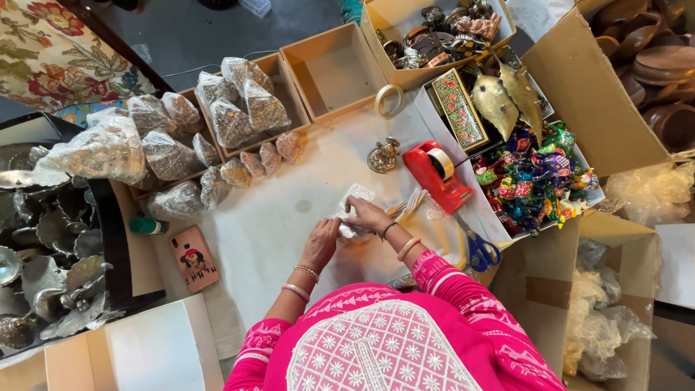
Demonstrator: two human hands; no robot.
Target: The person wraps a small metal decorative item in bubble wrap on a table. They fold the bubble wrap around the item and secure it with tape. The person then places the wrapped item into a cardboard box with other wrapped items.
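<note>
**Both hands closed on a small clear packet at the middle of the white sheet**

The left hand (321,242) and the right hand (368,215) meet over a small clear plastic packet (352,197), which lies on the white sheet (275,224) in front of the person. The left hand's fingers are curled down onto the packet's near edge. The right hand lies across it, fingers bent and pinching the plastic. What is inside the packet cannot be told.

Just right of the right hand lies a small bundle of pale strips (410,204), and beyond it stands a red tape dispenser (436,174). A small metal figure (383,155) stands above the hands, near a roll of tape (389,100). Blue-handled scissors (479,250) lie near the right elbow.

To the left, a phone in a pink case (194,258) lies on the sheet beside a green-capped tube (148,226). Further up, wrapped bags of metal pieces (235,108) fill a cardboard tray, with 4 smaller bags in a row just below it. An empty cardboard box (333,69) sits beside that tray. A white tray of bright, colourful foil-wrapped pieces (532,177) stands well to the right.
</note>
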